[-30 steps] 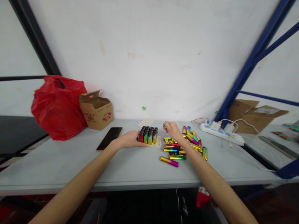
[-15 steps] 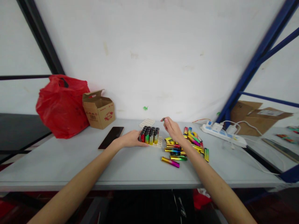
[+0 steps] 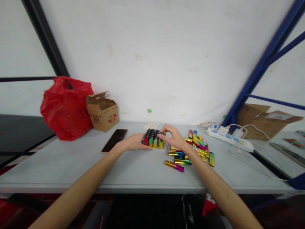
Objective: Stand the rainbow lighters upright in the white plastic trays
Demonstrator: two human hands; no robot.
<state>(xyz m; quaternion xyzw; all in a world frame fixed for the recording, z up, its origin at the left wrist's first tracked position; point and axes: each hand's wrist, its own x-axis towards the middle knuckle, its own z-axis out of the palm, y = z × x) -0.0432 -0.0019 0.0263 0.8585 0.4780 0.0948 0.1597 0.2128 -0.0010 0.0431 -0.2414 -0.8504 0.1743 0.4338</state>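
A grey tabletop (image 3: 143, 170) carries a red plastic bag (image 3: 68, 111) at its left rear corner, a cardboard carton (image 3: 103, 114) beside it along the back edge, and a white power strip (image 3: 228, 139) near the right rear corner. The left hand (image 3: 134, 142) curls around the left side of the upright lighters (image 3: 152, 140), set in a pale tray near mid-table. The right hand (image 3: 173, 136) pinches one lighter's top at their right side. Left of them lies a smartphone (image 3: 115, 140); right, loose metallic lighters (image 3: 181, 161), one nearest the front edge.
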